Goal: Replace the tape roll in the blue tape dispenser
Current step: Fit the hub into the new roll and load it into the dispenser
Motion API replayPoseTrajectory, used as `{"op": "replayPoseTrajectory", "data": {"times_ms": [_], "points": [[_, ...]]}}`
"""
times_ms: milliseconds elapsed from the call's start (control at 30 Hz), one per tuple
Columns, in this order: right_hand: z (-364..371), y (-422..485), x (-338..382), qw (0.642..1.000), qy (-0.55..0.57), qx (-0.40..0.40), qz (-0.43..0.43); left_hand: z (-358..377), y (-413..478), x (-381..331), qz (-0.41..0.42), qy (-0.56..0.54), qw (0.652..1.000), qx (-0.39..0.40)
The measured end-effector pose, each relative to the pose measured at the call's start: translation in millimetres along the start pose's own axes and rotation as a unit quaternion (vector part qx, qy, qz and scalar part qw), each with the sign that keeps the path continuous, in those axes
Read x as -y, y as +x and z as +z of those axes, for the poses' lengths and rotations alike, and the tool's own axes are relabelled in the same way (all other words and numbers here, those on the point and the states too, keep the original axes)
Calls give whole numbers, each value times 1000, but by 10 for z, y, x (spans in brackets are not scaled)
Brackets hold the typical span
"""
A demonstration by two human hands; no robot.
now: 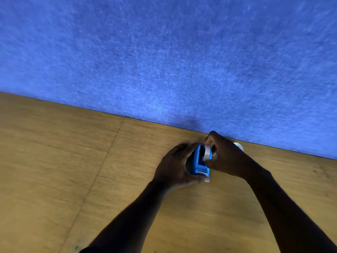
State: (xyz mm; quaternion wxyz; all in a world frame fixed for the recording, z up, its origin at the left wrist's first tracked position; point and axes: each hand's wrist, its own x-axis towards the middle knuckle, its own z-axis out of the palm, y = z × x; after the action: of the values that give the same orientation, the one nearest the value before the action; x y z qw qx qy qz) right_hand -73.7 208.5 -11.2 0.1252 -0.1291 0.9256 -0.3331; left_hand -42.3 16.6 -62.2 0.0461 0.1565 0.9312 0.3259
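Note:
The blue tape dispenser (197,162) stands on the wooden table, its metal cutter facing me. My left hand (173,166) wraps around its left side and holds it, thumb across the front. My right hand (225,157) pinches a clear tape roll (207,152) on edge, partly inside the dispenser's open well on the right side. A second white roll (239,146) lies on the table behind my right hand, mostly hidden by it.
The wooden table (73,170) runs to a blue felt wall panel (164,52) just behind the dispenser. A seam in the tabletop runs diagonally to the left of my hands.

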Motion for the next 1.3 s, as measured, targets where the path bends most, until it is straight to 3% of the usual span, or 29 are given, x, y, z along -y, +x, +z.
{"op": "replayPoseTrajectory", "data": {"times_ms": [233,667,1133,1300], "points": [[9,42,27,999,-40,-7,-12,-13,9,-13,3,-2,1000,4],[94,-93,-67,999,39,-21,-14,-20,-3,-24,10,11,1000,-2],[101,-185,-59,986,134,-85,43,13,7,18,18,2,1000,-14],[125,-182,-44,978,143,-149,39,21,20,23,11,-18,999,-26]]}}
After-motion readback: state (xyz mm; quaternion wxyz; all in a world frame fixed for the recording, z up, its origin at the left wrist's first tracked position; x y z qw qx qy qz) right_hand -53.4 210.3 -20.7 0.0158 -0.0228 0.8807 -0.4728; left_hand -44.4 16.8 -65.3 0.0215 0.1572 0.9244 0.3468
